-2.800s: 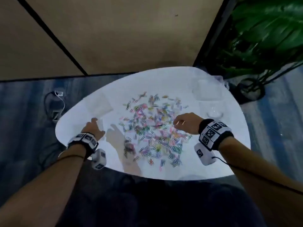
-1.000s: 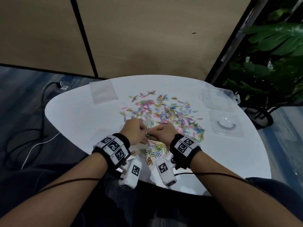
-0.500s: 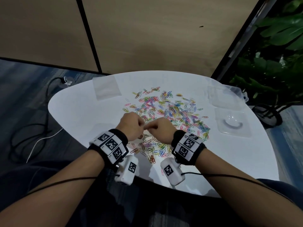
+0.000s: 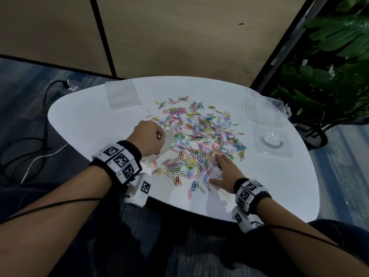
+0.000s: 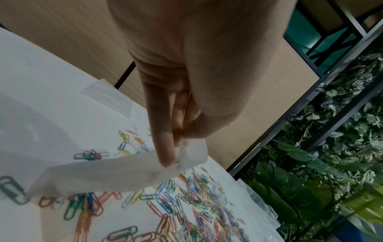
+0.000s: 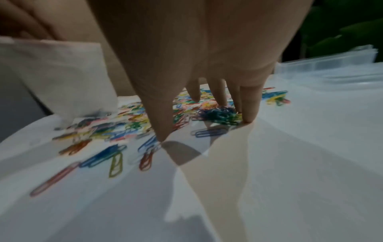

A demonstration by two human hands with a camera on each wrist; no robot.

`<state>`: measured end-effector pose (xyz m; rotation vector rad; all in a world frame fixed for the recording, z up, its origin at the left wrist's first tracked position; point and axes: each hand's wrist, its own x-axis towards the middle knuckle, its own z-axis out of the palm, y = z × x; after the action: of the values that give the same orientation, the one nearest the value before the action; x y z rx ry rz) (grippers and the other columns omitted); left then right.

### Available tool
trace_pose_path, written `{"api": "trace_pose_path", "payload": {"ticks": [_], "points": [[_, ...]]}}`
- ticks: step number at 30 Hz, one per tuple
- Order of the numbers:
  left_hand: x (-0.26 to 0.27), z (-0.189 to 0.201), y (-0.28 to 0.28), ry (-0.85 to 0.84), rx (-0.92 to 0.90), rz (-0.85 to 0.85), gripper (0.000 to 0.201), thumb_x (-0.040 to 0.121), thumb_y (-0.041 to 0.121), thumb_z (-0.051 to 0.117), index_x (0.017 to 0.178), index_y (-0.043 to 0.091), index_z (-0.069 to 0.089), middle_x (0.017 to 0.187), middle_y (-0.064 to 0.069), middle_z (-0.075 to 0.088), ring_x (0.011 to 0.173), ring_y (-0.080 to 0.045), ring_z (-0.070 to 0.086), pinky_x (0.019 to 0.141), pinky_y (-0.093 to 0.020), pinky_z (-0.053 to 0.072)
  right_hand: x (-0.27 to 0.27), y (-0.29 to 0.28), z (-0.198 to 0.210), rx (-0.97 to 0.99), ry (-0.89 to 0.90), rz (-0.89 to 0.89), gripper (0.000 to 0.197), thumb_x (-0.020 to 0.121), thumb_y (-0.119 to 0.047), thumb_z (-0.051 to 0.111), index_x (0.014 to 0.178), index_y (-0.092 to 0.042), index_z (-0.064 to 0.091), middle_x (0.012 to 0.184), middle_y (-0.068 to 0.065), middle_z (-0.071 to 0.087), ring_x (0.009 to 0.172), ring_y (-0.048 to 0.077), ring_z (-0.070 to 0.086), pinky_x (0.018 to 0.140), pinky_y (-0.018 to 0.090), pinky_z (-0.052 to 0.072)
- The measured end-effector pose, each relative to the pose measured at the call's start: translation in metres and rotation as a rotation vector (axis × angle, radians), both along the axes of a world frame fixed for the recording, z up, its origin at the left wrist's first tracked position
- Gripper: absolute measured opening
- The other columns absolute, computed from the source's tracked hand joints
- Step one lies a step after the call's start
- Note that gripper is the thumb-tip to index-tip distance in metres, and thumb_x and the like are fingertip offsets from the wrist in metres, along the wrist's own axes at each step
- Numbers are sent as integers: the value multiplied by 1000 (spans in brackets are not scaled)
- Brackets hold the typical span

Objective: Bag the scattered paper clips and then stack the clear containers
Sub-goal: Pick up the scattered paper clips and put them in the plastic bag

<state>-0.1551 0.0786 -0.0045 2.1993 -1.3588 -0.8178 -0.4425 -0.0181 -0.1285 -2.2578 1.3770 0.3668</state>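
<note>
Several coloured paper clips [image 4: 199, 138] [image 5: 186, 206] [image 6: 132, 124] lie scattered over the middle of the white table [image 4: 95, 120]. My left hand [image 4: 148, 139] [image 5: 176, 139] pinches the top edge of a small clear plastic bag [image 4: 166, 143] [image 5: 116, 173] [image 6: 62, 73], which hangs down to the clips. My right hand [image 4: 223, 170] [image 6: 207, 117] is spread flat, its fingertips [image 6: 247, 117] resting on the table among the clips at the pile's near right edge. Two clear containers [image 4: 261, 111] [image 4: 272, 141] sit at the right.
Another flat clear bag [image 4: 122, 94] lies at the table's far left. A leafy plant [image 4: 335, 62] stands right of the table, a panel wall behind it. Cables [image 4: 30, 140] trail on the floor at the left.
Both hands were together at the bag's mouth. Now my right hand has let go and moved right onto the clips, while my left hand keeps the bag lifted.
</note>
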Motion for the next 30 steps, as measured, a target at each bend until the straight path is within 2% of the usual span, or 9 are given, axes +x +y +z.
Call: {"api": "trace_pose_path", "payload": {"ticks": [5, 8, 10, 13, 15, 19, 22, 25, 30], "points": [[-7, -6, -1, 11, 15, -5, 18, 91, 16, 56, 95, 12, 73, 69, -8, 74, 59, -17, 73, 73, -20, 51, 32, 9, -4, -186, 57, 130, 70, 96, -20, 54, 152, -34, 14, 161, 6, 12, 135, 36, 38, 103, 47, 46], [-6, -9, -4, 28, 31, -12, 15, 91, 13, 57, 93, 12, 72, 62, -6, 72, 55, -17, 73, 65, -18, 51, 42, 6, -1, -302, 93, 194, 67, 89, 5, 53, 146, -23, 32, 150, 15, 32, 115, 37, 55, 83, 42, 54], [-3, -10, -5, 35, 33, -21, 13, 91, 11, 59, 92, 11, 72, 64, -9, 74, 54, -17, 74, 63, -19, 54, 45, -2, 0, -345, 65, 218, 46, 89, 7, 50, 131, -13, 51, 129, 16, 52, 103, 32, 60, 79, 37, 53], [-2, -12, -7, 57, 38, -17, 10, 92, 12, 63, 94, 10, 72, 67, -11, 75, 56, -17, 74, 67, -22, 58, 46, -19, 3, -324, 0, 142, 30, 91, 3, 54, 111, -12, 70, 110, 12, 65, 89, 26, 66, 78, 28, 53], [-2, -14, -9, 59, 45, -19, 11, 92, 14, 64, 96, 10, 73, 68, -12, 76, 57, -17, 75, 73, -23, 59, 43, -31, 13, -231, -107, -73, 25, 89, -1, 60, 103, -13, 76, 104, 9, 72, 85, 20, 68, 80, 23, 54], [-3, -18, -13, 62, 49, -13, 16, 91, 11, 63, 101, 8, 74, 72, -11, 76, 60, -20, 76, 78, -30, 63, 37, -45, 41, -37, -382, -477, 9, 80, -21, 79, 89, -19, 79, 77, -8, 72, 66, 3, 64, 65, 15, 52], [-5, -20, -16, 77, 40, -7, 19, 93, 9, 60, 107, 6, 72, 73, -13, 76, 60, -21, 75, 78, -32, 63, 51, -42, 68, 325, -891, -741, 13, 79, -8, 79, 90, -4, 76, 84, 9, 75, 74, 18, 73, 80, 31, 60], [-8, -22, -18, 120, 14, 6, 19, 94, 8, 59, 107, 2, 73, 77, -14, 77, 63, -23, 76, 75, -33, 64, 75, -29, 91, 718, -1227, -803, 25, 83, 2, 72, 106, 8, 68, 100, 20, 73, 88, 24, 74, 78, 25, 59], [-15, -22, -18, 158, -48, -6, 18, 97, 11, 58, 97, 3, 74, 83, -15, 77, 67, -24, 77, 70, -25, 62, 111, 0, 94, 867, -1247, -822, 27, 84, 5, 68, 110, 13, 64, 99, 21, 72, 88, 24, 72, 74, 25, 60]]}}
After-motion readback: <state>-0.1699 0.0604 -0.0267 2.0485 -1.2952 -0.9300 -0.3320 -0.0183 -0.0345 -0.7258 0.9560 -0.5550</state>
